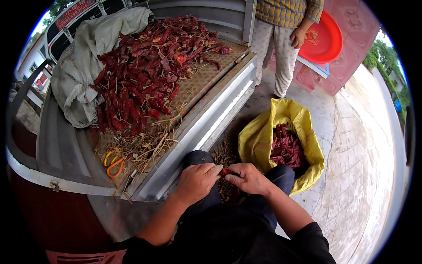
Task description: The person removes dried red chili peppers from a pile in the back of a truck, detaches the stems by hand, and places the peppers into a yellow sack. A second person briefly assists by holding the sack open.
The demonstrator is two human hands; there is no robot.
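Between my knees, my right hand (245,178) grips a dried red chili pepper (225,172) with thumb and fingers. The fingertips of my left hand (201,180) are pinched together at the pepper's other end; whether they hold its stem is too small to tell. A heap of dried red chili peppers (141,76) lies on the truck bed ahead and to the left. At my right knee stands an open yellow woven sack (255,135) with dark red dried chilies (286,148) inside.
Dry stems (145,148) and orange-handled scissors (115,167) lie near the truck bed's metal side panel (211,109). A whitish woven sack (82,62) borders the heap. Another person (280,39) stands beyond the yellow sack, near a red basin (324,39). Plant debris (227,153) covers the ground between my feet.
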